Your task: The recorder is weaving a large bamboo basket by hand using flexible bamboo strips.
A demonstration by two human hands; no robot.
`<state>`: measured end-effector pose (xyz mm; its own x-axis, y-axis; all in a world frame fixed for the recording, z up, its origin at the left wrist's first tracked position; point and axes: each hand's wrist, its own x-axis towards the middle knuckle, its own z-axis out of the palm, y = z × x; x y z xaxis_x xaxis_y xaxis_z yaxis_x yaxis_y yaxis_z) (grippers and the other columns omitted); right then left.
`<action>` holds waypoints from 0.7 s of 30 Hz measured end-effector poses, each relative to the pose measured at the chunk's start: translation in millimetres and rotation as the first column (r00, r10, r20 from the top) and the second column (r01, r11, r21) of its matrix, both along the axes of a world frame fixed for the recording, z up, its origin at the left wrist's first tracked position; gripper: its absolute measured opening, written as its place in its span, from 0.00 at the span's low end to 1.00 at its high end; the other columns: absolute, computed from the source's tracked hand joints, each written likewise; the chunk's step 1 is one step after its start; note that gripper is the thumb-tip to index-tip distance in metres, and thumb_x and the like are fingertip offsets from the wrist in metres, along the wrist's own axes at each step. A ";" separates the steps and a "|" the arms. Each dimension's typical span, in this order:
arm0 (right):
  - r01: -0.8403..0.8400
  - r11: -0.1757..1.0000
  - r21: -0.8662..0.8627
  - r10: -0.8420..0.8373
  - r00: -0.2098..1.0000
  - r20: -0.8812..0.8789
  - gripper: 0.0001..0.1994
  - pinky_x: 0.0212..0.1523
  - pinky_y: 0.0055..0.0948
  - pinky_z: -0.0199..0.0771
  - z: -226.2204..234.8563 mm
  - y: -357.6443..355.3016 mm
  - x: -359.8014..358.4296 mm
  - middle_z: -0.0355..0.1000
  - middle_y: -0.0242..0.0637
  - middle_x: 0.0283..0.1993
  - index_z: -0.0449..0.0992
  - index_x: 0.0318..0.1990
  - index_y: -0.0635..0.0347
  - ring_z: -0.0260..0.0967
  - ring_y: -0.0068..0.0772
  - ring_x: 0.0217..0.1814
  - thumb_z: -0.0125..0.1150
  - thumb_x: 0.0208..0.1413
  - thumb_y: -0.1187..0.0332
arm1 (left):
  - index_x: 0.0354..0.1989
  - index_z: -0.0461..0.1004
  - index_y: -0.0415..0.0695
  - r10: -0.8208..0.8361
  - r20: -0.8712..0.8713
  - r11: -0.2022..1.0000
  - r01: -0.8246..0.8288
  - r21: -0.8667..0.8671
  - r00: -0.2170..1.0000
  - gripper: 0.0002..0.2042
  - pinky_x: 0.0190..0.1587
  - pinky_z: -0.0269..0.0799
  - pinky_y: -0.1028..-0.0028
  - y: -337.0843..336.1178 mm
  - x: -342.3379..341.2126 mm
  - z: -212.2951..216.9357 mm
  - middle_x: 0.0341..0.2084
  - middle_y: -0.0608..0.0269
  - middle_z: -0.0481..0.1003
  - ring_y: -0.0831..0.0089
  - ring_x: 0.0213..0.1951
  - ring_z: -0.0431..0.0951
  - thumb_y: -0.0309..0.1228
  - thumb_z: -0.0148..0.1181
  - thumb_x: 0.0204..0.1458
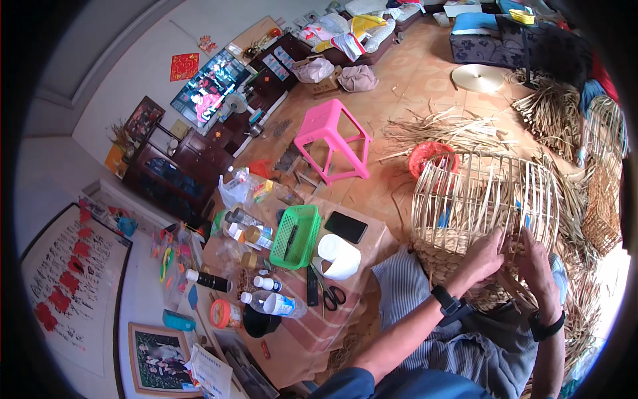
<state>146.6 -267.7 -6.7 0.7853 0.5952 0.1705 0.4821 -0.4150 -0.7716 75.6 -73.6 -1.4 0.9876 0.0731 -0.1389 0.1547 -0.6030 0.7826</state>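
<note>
Gripping basket frame, both hands

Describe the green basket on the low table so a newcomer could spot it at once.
Start at the low table left of the person's knees. The green basket sits near its middle, between the bottles and the black phone. It is the only bright green, perforated, rectangular container there.

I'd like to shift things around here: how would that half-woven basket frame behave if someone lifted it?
The basket frame is probably light for its size, being open thin strips with gaps. Its loose upright strips look springy, so it may flex. Rounded, it could roll once the left hand and right hand let go.
</note>
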 end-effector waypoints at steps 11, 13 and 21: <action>0.106 0.987 0.118 -0.066 0.951 -0.303 0.21 0.19 0.31 0.72 35.9 7.1 -13.9 0.78 0.41 0.37 0.72 0.58 0.67 0.76 0.27 0.27 0.63 0.56 0.88 | 0.68 0.71 0.36 0.002 0.112 0.897 0.048 -0.440 0.994 0.29 0.49 0.79 0.63 6.6 8.3 -27.4 0.46 0.48 0.82 0.63 0.46 0.84 0.27 0.72 0.57; 0.048 0.994 0.097 -0.016 0.952 -0.305 0.19 0.18 0.31 0.71 38.4 5.1 -12.0 0.78 0.41 0.38 0.73 0.55 0.68 0.75 0.25 0.27 0.63 0.56 0.89 | 0.64 0.74 0.36 0.068 0.129 0.900 -0.005 -0.437 0.989 0.28 0.47 0.80 0.61 2.7 8.7 -28.5 0.43 0.48 0.83 0.60 0.43 0.85 0.30 0.75 0.56; 0.144 0.984 -0.103 -0.105 0.944 0.313 0.13 0.39 0.52 0.77 25.2 6.8 1.0 0.74 0.55 0.43 0.74 0.43 0.69 0.75 0.65 0.43 0.68 0.50 0.83 | 0.53 0.75 0.35 0.138 0.127 0.958 -0.100 -0.268 0.982 0.18 0.42 0.78 0.57 -8.1 -2.8 7.3 0.33 0.48 0.83 0.53 0.37 0.85 0.29 0.74 0.59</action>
